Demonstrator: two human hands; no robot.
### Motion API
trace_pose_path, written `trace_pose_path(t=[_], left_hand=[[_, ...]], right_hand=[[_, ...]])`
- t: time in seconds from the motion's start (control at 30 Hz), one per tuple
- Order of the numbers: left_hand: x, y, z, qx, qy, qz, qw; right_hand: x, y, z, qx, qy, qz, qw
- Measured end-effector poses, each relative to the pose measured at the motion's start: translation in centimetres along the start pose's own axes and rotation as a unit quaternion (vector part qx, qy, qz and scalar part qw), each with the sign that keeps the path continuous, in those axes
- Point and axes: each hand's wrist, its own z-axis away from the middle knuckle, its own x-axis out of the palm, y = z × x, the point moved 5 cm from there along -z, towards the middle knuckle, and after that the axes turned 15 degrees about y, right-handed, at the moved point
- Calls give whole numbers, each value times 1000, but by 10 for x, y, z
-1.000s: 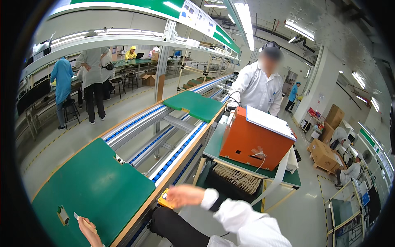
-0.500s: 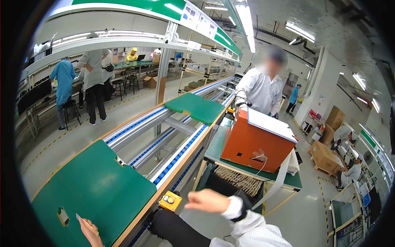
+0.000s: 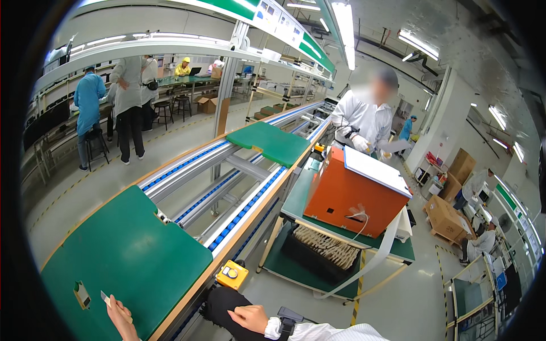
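My left hand (image 3: 120, 319) is closed around a slim scraper-like tool (image 3: 106, 298). Its flat, slanted tip points up and left, and beige handle material shows at the fingers. Both are over the near green board (image 3: 142, 256) on the conveyor, beside a small cutout with a pale insert (image 3: 82, 295). My right hand (image 3: 248, 318) lies on my black-clad knee (image 3: 219, 307), fingers loosely bent and nothing visible in them. A dark band with a small device (image 3: 287, 324) circles that wrist. Close by, a yellow box with a round button (image 3: 232, 275) sits on the conveyor's side.
A second green board (image 3: 267, 142) lies farther along the conveyor. On a cart (image 3: 290, 204) to the right rests an orange box (image 3: 352, 196) with white sheets on top; a black bin (image 3: 307, 256) is underneath. A gloved co-worker in white (image 3: 369, 122) stands behind it.
My right hand has dropped from above the gap beside the cart down onto my knee. My left hand keeps the tool and has shifted slightly. The co-worker's gloved hands now show, holding a pale sheet.
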Motion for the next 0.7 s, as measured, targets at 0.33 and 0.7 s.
trace_pose_path(t=[0.33, 0.7], left_hand=[[1, 4, 4, -15, -13, 3, 1000], [-6, -14, -15, 22, -38, -60, 997]], right_hand=[[0, 4, 0, -6, 14, -8, 1000], [1, 5, 1, 14, 16, -10, 1000]])
